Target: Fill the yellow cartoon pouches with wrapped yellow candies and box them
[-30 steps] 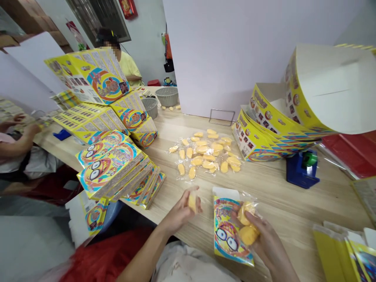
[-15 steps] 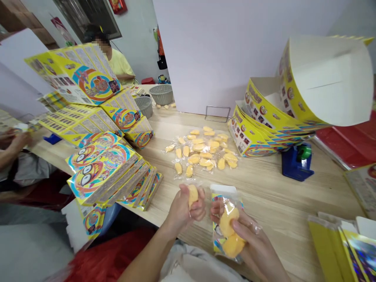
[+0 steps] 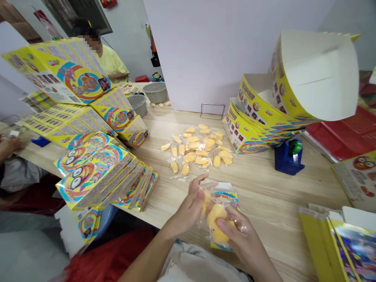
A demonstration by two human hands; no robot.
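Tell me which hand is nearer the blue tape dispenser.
Right. The right hand, holding wrapped yellow pieces, is left of the blue tape dispenser and closer to the person; the left hand is farther left.

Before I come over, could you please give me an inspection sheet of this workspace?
Surface: wood-grain table, things spread over it.
Job's things: wrapped yellow pieces in a loose group; a box lies under the hands, partly hidden.
Clutter: stacked boxes on the left; nested cartons and a blue tape dispenser on the right; a wire stand by the panel.
Grippers: bare hands; left hand holds a blurred piece, right hand at least two pieces.
Cables: nothing seen for certain.
Surroundings: a co-worker and grey baskets beyond; another person's hand at far left.
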